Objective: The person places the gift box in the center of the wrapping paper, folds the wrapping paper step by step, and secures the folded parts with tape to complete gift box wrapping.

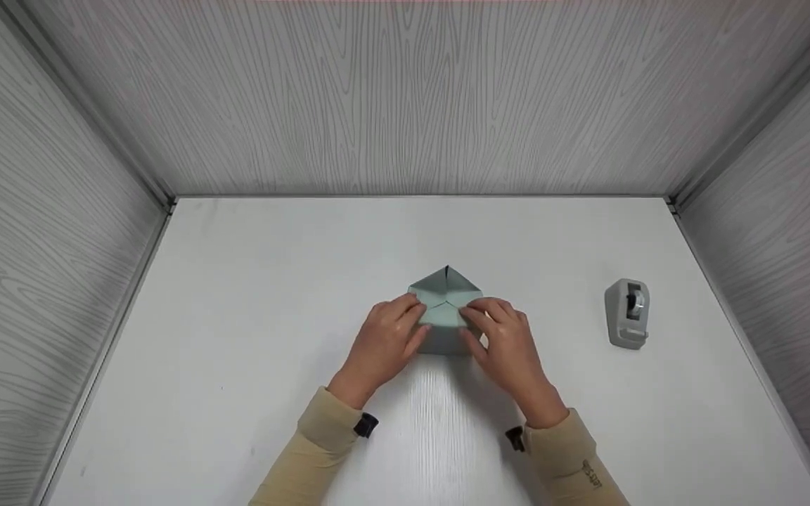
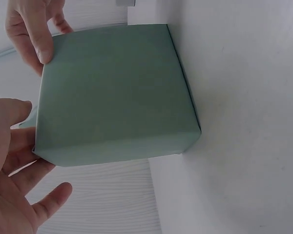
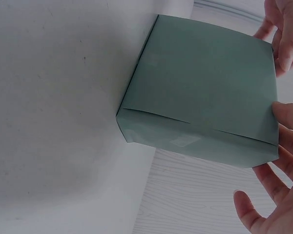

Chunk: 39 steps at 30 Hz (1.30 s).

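Observation:
A pale green paper box [image 1: 440,341] stands on the white table, its plain front [image 2: 112,92] filling much of the left wrist view. Folded flaps with creases show at its top, and a pointed flap [image 1: 461,282] rises at the far side. My left hand [image 1: 385,339] holds the upper left corner, fingertips over the top and thumb by the near edge. At the upper right corner my right hand [image 1: 509,342] grips likewise, fingers bent over the flap. In the right wrist view, a small shiny patch [image 3: 185,140] like clear tape lies on the box's side.
A grey tape dispenser [image 1: 627,314] with a roll in it stands on the right part of the white table [image 1: 250,281]. Wood-grain panels [image 1: 405,98] wall the table at the back and both sides.

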### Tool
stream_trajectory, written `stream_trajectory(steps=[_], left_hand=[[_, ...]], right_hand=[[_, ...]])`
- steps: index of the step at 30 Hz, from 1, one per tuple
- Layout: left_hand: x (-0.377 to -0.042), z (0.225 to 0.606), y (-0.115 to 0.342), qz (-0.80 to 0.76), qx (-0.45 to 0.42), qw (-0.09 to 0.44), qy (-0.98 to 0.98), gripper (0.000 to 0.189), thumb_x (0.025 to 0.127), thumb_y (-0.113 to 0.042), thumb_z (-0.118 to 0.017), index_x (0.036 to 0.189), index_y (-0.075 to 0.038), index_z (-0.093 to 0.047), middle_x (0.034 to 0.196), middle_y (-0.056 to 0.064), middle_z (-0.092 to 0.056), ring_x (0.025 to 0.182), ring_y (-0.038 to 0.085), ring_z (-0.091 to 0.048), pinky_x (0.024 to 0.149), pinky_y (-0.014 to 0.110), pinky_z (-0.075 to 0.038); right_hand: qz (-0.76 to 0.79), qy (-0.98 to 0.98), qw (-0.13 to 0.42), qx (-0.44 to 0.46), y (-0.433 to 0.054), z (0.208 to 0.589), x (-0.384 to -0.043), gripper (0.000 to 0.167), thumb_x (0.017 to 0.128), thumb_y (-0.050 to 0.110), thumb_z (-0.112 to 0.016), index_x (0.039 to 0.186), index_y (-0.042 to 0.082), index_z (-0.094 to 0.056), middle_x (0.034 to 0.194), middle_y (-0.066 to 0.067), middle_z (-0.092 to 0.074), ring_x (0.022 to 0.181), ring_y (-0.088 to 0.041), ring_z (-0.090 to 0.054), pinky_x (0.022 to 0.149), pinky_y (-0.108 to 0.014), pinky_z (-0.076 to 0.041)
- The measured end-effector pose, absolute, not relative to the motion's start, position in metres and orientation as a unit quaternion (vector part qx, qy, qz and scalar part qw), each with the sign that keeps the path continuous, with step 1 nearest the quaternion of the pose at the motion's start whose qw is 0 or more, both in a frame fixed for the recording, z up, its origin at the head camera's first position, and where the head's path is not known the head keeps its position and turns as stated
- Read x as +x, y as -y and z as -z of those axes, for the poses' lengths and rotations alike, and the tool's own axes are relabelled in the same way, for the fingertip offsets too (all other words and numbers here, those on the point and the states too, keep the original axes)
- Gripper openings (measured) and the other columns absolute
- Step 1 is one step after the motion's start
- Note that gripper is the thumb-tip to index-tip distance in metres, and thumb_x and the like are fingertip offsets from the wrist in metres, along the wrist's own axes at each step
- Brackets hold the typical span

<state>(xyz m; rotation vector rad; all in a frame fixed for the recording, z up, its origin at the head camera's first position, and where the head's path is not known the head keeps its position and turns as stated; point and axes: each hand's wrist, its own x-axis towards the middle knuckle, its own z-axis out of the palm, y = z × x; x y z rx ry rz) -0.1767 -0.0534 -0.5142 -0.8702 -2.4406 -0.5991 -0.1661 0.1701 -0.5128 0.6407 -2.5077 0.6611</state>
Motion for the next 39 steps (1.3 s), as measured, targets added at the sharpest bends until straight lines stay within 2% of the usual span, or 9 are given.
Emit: stream_trajectory(steps=[12, 20, 24, 29, 33, 36, 39], left_hand=[[-0.192, 0.504, 0.047, 0.195, -0.314, 0.153, 0.916, 0.04, 0.103, -0.037, -0.05, 0.125, -0.009, -0.067, 0.125, 0.005, -0.06, 0.12, 0.024, -0.05, 0.092, 0.044, -0.047], [-0.193, 0.504, 0.041, 0.161, -0.311, 0.158, 0.923, 0.041, 0.103, -0.042, -0.047, 0.127, -0.016, -0.068, 0.125, 0.008, -0.057, 0.118, 0.028, -0.049, 0.089, 0.046, -0.046], [-0.194, 0.504, 0.042, 0.199, -0.307, 0.182, 0.913, 0.034, 0.102, -0.037, -0.053, 0.118, -0.013, -0.072, 0.118, 0.007, -0.061, 0.113, 0.026, -0.053, 0.086, 0.045, -0.047], [-0.2, 0.503, 0.045, 0.298, -0.276, 0.234, 0.884, 0.012, 0.094, -0.018, -0.068, 0.101, -0.008, -0.073, 0.1, 0.006, -0.065, 0.094, 0.021, -0.062, 0.08, 0.042, -0.049], [-0.208, 0.499, 0.047, 0.334, -0.236, 0.236, 0.882, 0.014, 0.09, -0.01, -0.072, 0.103, -0.006, -0.069, 0.096, 0.005, -0.065, 0.088, 0.019, -0.064, 0.08, 0.042, -0.049], [-0.215, 0.496, 0.047, 0.338, -0.219, 0.213, 0.89, 0.022, 0.091, -0.009, -0.071, 0.112, -0.004, -0.068, 0.101, 0.006, -0.067, 0.092, 0.02, -0.065, 0.081, 0.042, -0.05], [-0.221, 0.494, 0.046, 0.338, -0.22, 0.191, 0.895, 0.022, 0.092, -0.008, -0.069, 0.114, -0.003, -0.069, 0.101, 0.006, -0.069, 0.092, 0.02, -0.066, 0.082, 0.041, -0.051]], right_hand=[[-0.244, 0.911, 0.233, 0.236, -0.171, 0.514, -0.167, 0.026, 0.088, 0.018, -0.076, 0.112, 0.008, -0.073, 0.113, -0.003, -0.063, 0.111, -0.025, -0.056, 0.082, -0.051, -0.047], [-0.239, 0.913, 0.232, 0.234, -0.171, 0.514, -0.166, 0.026, 0.088, 0.017, -0.076, 0.112, 0.009, -0.072, 0.114, -0.004, -0.062, 0.111, -0.026, -0.056, 0.081, -0.05, -0.047], [-0.238, 0.913, 0.234, 0.235, -0.171, 0.514, -0.167, 0.026, 0.087, 0.018, -0.077, 0.112, 0.008, -0.073, 0.113, -0.004, -0.063, 0.111, -0.026, -0.057, 0.081, -0.05, -0.047], [-0.238, 0.915, 0.228, 0.232, -0.171, 0.513, -0.166, 0.027, 0.087, 0.018, -0.077, 0.112, 0.008, -0.073, 0.114, -0.004, -0.063, 0.111, -0.025, -0.056, 0.082, -0.05, -0.047], [-0.243, 0.914, 0.228, 0.231, -0.17, 0.512, -0.166, 0.027, 0.087, 0.018, -0.077, 0.112, 0.009, -0.073, 0.113, -0.004, -0.063, 0.111, -0.025, -0.056, 0.082, -0.05, -0.047], [-0.246, 0.913, 0.23, 0.232, -0.17, 0.512, -0.166, 0.027, 0.087, 0.018, -0.077, 0.112, 0.009, -0.073, 0.113, -0.003, -0.063, 0.111, -0.025, -0.056, 0.081, -0.049, -0.047], [-0.246, 0.913, 0.23, 0.232, -0.17, 0.512, -0.166, 0.027, 0.087, 0.018, -0.077, 0.112, 0.009, -0.073, 0.113, -0.003, -0.063, 0.111, -0.025, -0.056, 0.082, -0.049, -0.046]])
